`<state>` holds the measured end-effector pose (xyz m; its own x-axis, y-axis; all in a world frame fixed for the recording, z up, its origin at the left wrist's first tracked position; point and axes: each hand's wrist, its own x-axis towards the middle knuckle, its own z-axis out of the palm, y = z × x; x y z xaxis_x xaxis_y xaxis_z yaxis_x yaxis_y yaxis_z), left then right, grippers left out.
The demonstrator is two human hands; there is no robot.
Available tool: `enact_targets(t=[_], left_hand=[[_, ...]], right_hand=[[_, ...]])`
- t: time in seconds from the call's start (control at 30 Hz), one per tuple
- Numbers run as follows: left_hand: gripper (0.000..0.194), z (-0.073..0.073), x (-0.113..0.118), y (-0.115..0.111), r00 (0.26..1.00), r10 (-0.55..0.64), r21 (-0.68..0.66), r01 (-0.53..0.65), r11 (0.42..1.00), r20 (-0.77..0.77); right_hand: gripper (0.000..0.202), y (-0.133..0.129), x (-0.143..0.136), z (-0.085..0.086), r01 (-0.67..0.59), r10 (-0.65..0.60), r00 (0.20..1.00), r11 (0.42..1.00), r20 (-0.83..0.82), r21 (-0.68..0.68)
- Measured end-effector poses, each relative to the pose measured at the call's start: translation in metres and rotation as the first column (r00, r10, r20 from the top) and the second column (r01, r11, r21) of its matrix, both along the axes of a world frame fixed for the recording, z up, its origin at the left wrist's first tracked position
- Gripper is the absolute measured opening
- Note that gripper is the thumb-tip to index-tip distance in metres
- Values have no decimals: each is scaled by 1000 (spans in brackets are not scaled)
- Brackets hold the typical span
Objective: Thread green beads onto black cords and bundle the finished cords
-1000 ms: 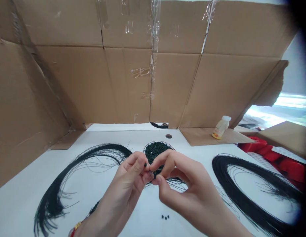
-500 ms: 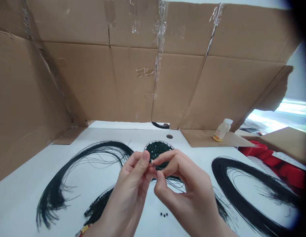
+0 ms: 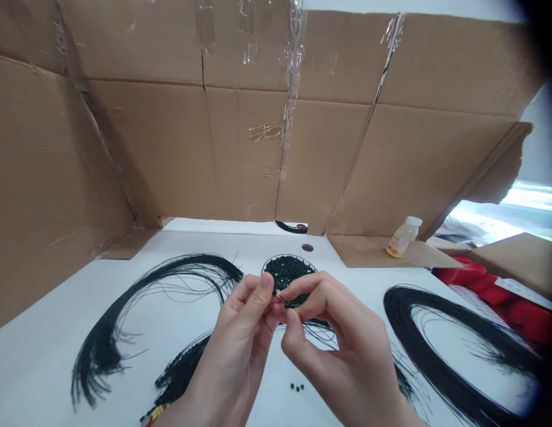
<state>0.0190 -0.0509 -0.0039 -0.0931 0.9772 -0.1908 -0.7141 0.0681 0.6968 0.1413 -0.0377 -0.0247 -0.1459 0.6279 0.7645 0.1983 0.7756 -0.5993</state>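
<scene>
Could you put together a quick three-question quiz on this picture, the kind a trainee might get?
1. True or false: the bottle is standing between the two hands.
2. How many loose dark pieces lie on the white table, apart from the heap?
A) two
B) three
C) six
3. Fill the gap: the left hand and the right hand have their fingertips close together, and a red-and-yellow band is at the ____ wrist.

Key:
1. False; the bottle stands on cardboard, off to the right.
2. B
3. left
</scene>
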Motion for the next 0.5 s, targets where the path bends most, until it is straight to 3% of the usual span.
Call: enact_targets(t=[0.27,0.5], left_hand=[[46,1,1,0,1000,16,-18,-15,1000,7],[47,-4,-1,2,999,1,42,1,999,-34]], right_hand=[[22,0,2,-1,-13,13,1000,1000,1,-12],[23,3,-2,-4,53,-57,997,995,46,83]])
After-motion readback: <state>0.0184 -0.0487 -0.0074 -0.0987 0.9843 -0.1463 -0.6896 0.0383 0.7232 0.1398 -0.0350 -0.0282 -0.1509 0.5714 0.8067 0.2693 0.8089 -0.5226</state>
